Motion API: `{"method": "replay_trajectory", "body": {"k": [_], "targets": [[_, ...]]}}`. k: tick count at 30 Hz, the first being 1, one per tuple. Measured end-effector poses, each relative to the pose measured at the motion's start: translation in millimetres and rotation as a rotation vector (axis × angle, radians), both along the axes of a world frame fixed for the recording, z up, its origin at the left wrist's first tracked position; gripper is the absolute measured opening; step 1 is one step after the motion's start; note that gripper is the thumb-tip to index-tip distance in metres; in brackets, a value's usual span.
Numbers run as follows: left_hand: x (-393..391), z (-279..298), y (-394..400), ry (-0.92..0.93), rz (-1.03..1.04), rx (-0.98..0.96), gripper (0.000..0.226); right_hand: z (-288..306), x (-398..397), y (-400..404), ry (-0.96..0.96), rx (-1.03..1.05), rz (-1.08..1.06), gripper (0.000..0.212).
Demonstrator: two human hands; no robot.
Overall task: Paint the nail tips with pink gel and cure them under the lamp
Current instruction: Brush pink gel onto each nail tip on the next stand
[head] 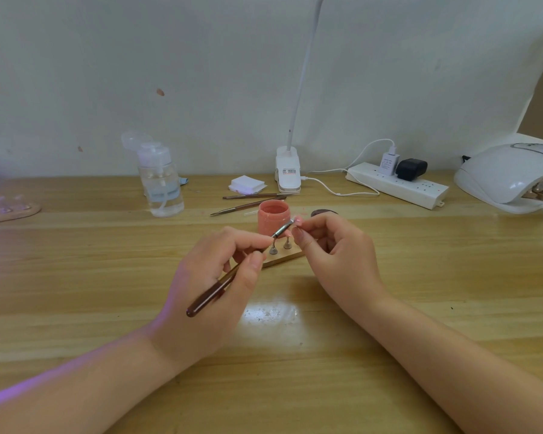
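Partly hidden behind the two hands, a small wooden stand [282, 257] on the bench [420, 277] shows only its right end and two metal pegs [280, 246]; how many nail tips sit on it cannot be told. At the right edge the white curing lamp [508, 175] is cut off, with some tips just visible (blurred) in its mouth. The left hand [215, 286] pinches a brush [229, 277] between thumb and fingertips, other fingers curled around the dark handle. The right hand [329, 242] pinches a small pink nail tip [298, 221] between thumb and forefinger, held above the stand just in front of the open pink gel jar [274, 218]. The brush lies on a diagonal, handle end low toward the wrist, metal ferrule and bristles pointing up and right, touching the nail tip. Two more brushes [248, 202] lie behind the jar.
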State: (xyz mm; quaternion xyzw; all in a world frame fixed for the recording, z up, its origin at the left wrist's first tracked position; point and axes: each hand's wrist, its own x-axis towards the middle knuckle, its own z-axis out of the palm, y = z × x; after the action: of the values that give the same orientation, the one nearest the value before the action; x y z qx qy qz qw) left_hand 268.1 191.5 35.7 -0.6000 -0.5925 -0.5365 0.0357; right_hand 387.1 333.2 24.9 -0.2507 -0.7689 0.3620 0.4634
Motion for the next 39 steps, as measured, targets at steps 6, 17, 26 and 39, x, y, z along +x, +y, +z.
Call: {"method": "replay_trajectory", "body": {"k": [6, 17, 26, 39], "targets": [[-2.0, -1.2, -1.9, -0.043, -0.024, 0.037, 0.020, 1.3, 0.1, -0.8, -0.003, -0.006, -0.002, 0.003], [-2.2, -0.2, -2.6, -0.014, -0.002, 0.049, 0.020, 0.5, 0.5, 0.2, 0.017, -0.029, 0.011, 0.006], [-2.2, 1.3, -2.8, 0.045, 0.024, 0.029, 0.024, 0.2, 0.8, -0.4, 0.039, -0.041, 0.042, 0.003], [-2.6, 1.6, -3.1, -0.043, -0.021, 0.058, 0.021, -1.2, 0.4, 1.1, 0.055, -0.037, 0.033, 0.005]]}}
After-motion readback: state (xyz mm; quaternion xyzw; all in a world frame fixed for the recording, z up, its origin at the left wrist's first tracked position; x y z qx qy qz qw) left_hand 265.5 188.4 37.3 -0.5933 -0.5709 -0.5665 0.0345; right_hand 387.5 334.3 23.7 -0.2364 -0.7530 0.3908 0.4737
